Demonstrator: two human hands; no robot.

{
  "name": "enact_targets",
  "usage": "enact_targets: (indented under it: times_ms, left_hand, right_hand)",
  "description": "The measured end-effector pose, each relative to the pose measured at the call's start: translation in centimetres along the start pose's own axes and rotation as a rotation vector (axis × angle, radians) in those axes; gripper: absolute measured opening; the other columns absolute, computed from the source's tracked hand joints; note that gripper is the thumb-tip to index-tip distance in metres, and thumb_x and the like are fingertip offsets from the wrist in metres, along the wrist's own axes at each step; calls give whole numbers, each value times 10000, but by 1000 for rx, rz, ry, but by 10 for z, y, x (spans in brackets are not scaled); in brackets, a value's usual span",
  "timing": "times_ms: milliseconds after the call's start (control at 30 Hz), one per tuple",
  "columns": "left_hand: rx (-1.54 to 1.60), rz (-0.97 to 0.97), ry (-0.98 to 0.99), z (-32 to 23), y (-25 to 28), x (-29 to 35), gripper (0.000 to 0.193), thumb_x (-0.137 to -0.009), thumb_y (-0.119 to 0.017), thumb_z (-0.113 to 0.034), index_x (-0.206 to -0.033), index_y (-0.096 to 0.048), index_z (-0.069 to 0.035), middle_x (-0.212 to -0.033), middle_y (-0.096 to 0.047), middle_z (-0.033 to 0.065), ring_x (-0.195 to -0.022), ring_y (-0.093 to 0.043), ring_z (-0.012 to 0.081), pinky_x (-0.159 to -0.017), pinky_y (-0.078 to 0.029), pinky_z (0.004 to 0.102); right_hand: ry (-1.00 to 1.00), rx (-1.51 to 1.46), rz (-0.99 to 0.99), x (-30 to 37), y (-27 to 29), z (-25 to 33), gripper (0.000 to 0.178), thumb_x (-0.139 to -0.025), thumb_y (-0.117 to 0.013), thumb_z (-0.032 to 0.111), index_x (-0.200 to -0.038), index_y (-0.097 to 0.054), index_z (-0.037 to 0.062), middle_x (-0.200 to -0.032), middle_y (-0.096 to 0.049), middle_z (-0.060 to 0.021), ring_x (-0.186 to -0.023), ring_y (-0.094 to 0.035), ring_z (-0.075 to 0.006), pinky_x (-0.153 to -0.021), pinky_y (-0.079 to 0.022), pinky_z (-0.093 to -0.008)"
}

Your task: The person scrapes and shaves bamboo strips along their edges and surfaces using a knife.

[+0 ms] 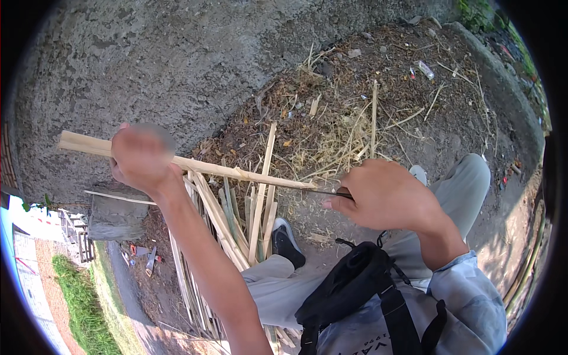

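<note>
My left hand (142, 160) is closed round a long pale bamboo strip (242, 173), which slants from the left down toward the middle. One end of the strip sticks out beyond the fist. In my right hand (387, 195) is a knife with a thin dark blade (325, 192); its handle is mostly hidden by the fingers. The blade meets the strip's right end, where the wood looks frayed. Below the strip, a pile of split bamboo strips (222, 219) lies between my left forearm and my shoe (287, 242).
Pale shavings (340, 139) and dry leaves litter the dirt ahead, beside a rough grey concrete surface (160, 65). At the lower left a hand saw (151, 260) lies on the ground near a concrete block (118, 216). A black bag (343, 284) hangs across my front.
</note>
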State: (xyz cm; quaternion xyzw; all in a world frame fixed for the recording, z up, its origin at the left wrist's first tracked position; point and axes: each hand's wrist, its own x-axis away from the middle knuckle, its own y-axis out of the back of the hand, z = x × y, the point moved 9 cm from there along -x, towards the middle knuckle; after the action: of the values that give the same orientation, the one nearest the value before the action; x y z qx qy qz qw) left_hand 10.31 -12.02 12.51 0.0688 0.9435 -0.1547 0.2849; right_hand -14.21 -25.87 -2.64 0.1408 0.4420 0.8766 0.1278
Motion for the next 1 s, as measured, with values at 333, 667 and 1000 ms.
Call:
enact_targets:
  times_ms: [333,667,1000]
  left_hand:
    - [41,-38,24,7,-2,-8,360,-854,-538,-144,-590,-294,-148,-520,-234,-26,-426,-262,92,-427,-181,279]
    - [79,-104,0,1,-20,13,238,-820,-583,-88,-669,-399,-78,-515,-317,-20,-419,-286,77,-404,-206,274]
    - [68,-85,-45,-19,-37,34,203,-813,-585,-72,-703,-414,-66,-516,-336,-14,-432,-290,67,-413,-212,265]
  right_hand:
    - [-5,28,-147,60,63,12,342,-836,-676,323,-689,-657,15,-565,-574,-167,-568,-612,-351,-532,-444,-392]
    - [53,-610,-232,-25,-19,28,449,-945,-528,280,-693,-590,-86,-531,-503,-242,-486,-500,-399,-543,-411,-470]
    - [101,-665,-267,-63,-21,55,476,-988,-437,294,-738,-596,-79,-496,-486,-176,-453,-499,-313,-527,-411,-457]
